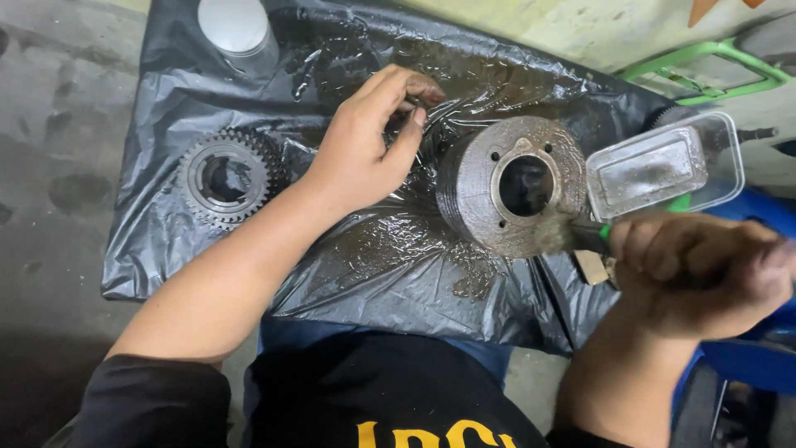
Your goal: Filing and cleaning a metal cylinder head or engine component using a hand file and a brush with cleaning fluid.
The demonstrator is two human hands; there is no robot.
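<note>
Right hand (701, 274) fist-tight on a brush (572, 236) touching the finned cylinder's (514, 187) near edge; left hand's (365, 141) fingers pinched, empty-looking, just left

Finned engine cylinder (510, 187): round, grey metal, grimy, with stacked cooling fins around its side and a dark central bore ringed by small bolt holes. It lies on wet black plastic sheeting (398, 257) with the bore turned up toward the camera, just left of the right hand (701, 270) and right of the left hand (365, 141), which does not touch it.

Brush (572, 236): dirty, worn bristles, with a green handle part showing at the grip. It is clenched in the right hand's closed fingers, and the bristle end touches the cylinder's lower right rim.
</note>
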